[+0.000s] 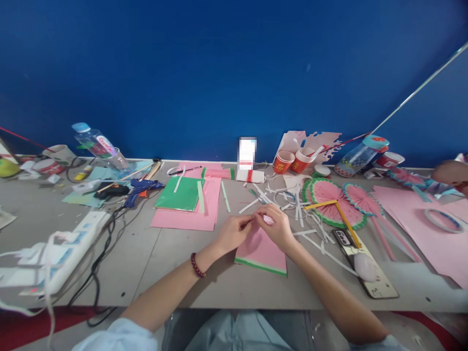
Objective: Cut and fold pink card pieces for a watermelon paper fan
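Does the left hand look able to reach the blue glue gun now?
Probably yes: between the left hand and the blue glue gun lie mainly flat pink sheets and a green packet, though the hand now looks busy.

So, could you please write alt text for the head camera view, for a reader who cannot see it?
A person's left hand and right hand meet at the far end of pink paper with a green near edge, on a grey table. Green paper and a blue glue gun lie to the left; a watermelon-patterned fan and a phone lie to the right.
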Tool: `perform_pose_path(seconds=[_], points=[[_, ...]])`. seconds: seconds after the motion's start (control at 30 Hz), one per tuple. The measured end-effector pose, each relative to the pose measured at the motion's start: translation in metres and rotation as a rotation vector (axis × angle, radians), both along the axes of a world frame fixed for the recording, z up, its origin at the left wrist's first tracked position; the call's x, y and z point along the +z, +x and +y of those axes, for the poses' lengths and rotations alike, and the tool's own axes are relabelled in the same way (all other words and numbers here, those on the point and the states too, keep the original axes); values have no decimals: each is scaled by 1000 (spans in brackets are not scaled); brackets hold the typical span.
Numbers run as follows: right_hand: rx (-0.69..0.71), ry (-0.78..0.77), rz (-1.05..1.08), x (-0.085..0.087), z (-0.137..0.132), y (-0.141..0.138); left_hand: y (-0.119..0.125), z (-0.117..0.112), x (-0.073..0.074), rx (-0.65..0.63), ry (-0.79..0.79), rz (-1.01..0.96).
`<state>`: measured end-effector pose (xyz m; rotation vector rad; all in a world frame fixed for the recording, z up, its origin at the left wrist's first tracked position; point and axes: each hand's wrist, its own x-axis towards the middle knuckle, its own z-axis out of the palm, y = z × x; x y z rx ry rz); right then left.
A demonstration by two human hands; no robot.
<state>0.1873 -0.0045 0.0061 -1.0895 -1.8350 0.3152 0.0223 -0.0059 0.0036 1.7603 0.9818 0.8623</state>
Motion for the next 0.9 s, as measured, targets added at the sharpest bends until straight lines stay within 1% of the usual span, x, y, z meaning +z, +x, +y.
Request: perform_pose_path(seconds=[0.1, 0.2, 0.3, 0.4, 0.5, 0.6, 0.7, 0.77, 0.8, 0.87, 0.9], points=[[-30, -43, 33, 1, 0, 0, 1, 1, -2, 13, -27, -29], [-123, -95, 117, 0, 4, 6, 0, 4, -2, 48, -89, -69], [-251, -169, 280, -5, 14, 22, -3, 10, -3, 83, -207, -158], [-397, -207, 501, -9, 29, 44, -5, 15, -3, 175, -315, -310], [-558, -145, 732, -11, 44, 72, -7, 19, -3, 280, -363, -386], [-696, -64, 946, -7, 52, 102, -9, 21, -1, 336, -354, -374], [-826, 67, 1010, 0, 54, 125, -10, 22, 1, 340, -357, -378], [-856, 144, 1018, 4, 53, 132, -11, 24, 2, 333, -366, -400], [-847, 162, 1005, 6, 53, 133, -11, 25, 3, 336, -368, -409], [-788, 140, 955, 7, 52, 127, -13, 28, 2, 349, -367, -410], [-744, 95, 919, 7, 52, 122, -14, 30, 1, 355, -368, -408]])
